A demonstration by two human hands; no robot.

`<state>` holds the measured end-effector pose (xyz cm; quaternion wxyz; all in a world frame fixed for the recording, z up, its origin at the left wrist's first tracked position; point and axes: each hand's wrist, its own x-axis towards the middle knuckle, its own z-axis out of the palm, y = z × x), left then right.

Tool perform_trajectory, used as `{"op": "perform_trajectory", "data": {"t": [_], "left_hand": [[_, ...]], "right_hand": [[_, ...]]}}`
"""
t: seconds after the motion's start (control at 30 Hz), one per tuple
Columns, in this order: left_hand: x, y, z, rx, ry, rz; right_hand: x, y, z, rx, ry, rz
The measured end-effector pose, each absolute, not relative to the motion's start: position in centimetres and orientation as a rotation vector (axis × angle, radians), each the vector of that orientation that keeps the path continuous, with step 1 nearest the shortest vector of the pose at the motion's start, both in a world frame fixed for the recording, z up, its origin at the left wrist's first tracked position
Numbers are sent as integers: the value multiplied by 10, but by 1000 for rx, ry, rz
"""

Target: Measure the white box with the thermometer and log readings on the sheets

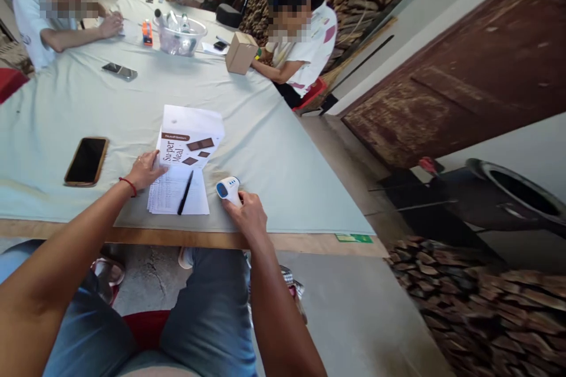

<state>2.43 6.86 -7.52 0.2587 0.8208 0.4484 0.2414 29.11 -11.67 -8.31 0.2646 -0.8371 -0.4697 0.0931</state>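
Note:
A white infrared thermometer [229, 189] with a blue-edged display sits in my right hand [250, 212], my fingers closed around its handle just above the tablecloth. My left hand [145, 172], with a red string bracelet at the wrist, grips the lower left edge of a white box [183, 144] printed "Super Meal" with brown chocolate bars. Its thumb lies across the box's lower front. In front of the box are sheets of paper [165, 191] with rows of small writing. A black pen [186, 192] lies tilted across them.
A phone [86, 161] lies to the left, another phone [119, 70] farther back. Beyond are a clear plastic basket [177, 41] of bottles and an orange item [147, 33]. A person at right holds a cardboard box [241, 53]. Stacked firewood [486, 306] fills the lower right.

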Motion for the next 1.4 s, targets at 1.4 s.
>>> {"op": "perform_trajectory", "data": {"t": [1.4], "left_hand": [[0,-55,-80,2404,1391,512]], "right_hand": [[153,-122,-96,-1557,-1099,641]]}}
